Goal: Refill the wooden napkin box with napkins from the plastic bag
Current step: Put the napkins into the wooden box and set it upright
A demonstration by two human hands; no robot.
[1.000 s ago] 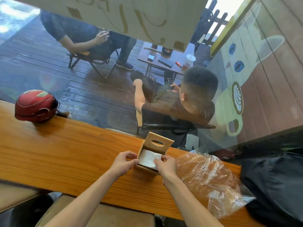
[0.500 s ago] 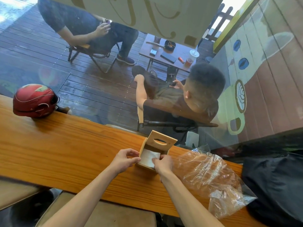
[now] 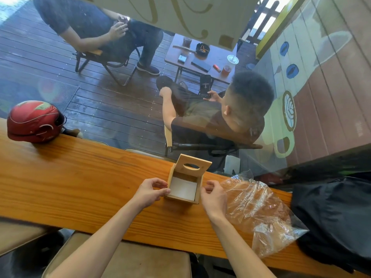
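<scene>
Now the left hand (image 3: pixel 151 193) pinches the wooden box (image 3: pixel 180 198); the right hand (image 3: pixel 213 196) curls loosely, empty, beside it.

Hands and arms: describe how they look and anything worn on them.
The left hand and right hand are bare, with no gloves. No ring, watch or bracelet shows. The left forearm and right forearm are also uncovered down to the picture's lower edge, and no sleeve is in view.

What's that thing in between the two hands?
A wooden box sits between the left hand and the right hand on the counter, in the head view. Its lid is tipped up and white paper lies inside.
</scene>
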